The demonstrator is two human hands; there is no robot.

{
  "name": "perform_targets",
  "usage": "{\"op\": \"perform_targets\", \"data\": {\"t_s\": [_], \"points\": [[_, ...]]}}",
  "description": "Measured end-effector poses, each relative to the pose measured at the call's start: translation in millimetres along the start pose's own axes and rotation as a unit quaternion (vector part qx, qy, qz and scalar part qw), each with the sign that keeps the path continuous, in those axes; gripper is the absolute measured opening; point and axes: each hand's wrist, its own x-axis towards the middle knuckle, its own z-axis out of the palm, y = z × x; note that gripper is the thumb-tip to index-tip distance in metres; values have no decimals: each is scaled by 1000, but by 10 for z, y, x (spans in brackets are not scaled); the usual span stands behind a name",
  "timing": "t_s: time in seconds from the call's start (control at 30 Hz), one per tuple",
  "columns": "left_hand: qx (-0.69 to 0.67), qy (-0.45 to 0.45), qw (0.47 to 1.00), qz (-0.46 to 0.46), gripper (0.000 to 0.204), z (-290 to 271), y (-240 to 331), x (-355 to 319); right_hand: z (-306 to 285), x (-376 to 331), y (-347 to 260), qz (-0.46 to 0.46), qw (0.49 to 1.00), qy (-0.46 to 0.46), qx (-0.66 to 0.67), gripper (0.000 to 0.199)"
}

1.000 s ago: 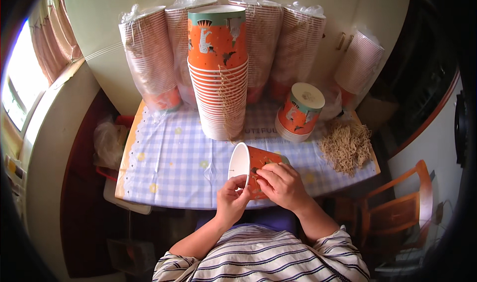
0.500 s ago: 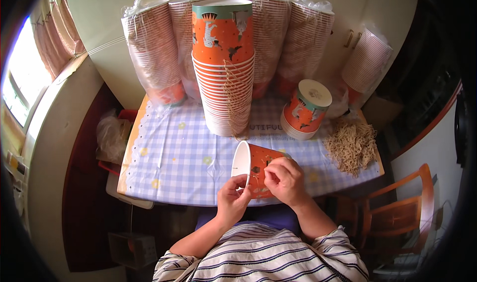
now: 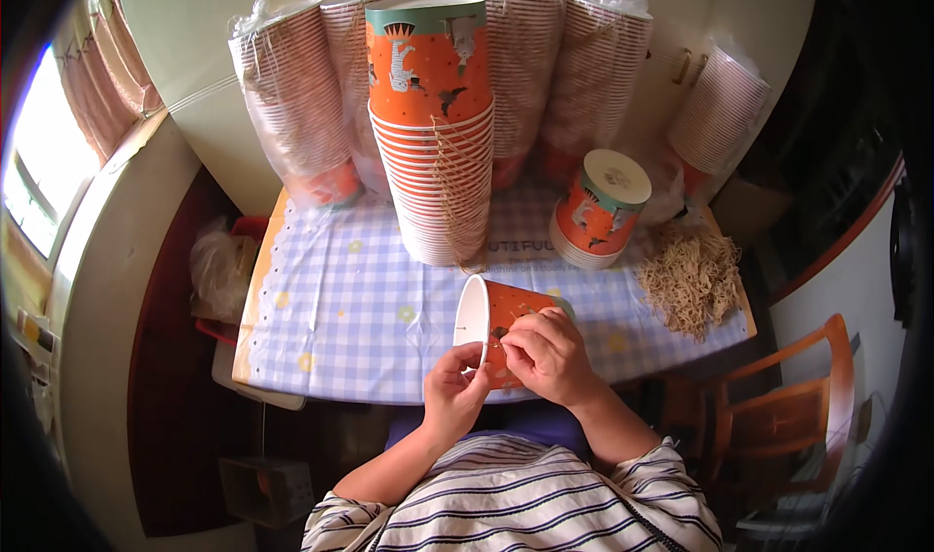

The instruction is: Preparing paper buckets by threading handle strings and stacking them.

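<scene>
An orange paper bucket (image 3: pixel 514 304) with a white rim lies tipped on its side at the front of the table, its mouth facing left. My left hand (image 3: pixel 455 382) grips its rim, fingers inside the mouth and thumb outside. Against the printed side, my right hand (image 3: pixel 550 356) is closed in a pinch; what the fingertips hold is too small to make out. A small tan bit shows on the white inner wall. Behind stands a tall stack of the same buckets (image 3: pixel 433 182), bottoms up, with tan cords hanging down its side.
A short stack of upturned buckets (image 3: pixel 600 212) stands to the right, beside a heap of tan cords (image 3: pixel 691 284). Several plastic-wrapped bucket stacks (image 3: pixel 292 95) line the back. A checked cloth (image 3: pixel 360 328) covers the table. A wooden chair (image 3: pixel 778 406) is at right.
My right hand has moved slightly left and down along the bucket's side, toward the rim. My left hand keeps its grip, and the view has shifted a little.
</scene>
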Motion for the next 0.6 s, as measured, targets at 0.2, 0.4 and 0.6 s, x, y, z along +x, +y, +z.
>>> {"op": "perform_targets", "data": {"t_s": [0.2, 0.4, 0.6], "points": [[0, -15, 999, -42, 20, -69, 93, 82, 16, 19, -50, -10, 1000, -3, -7, 25], [99, -11, 994, -48, 19, -78, 141, 185, 69, -24, -44, -24, 999, -9, -31, 23], [178, 18, 983, -42, 18, -74, 128, 176, 35, -40, -25, -43, 996, -31, -76, 21]]}}
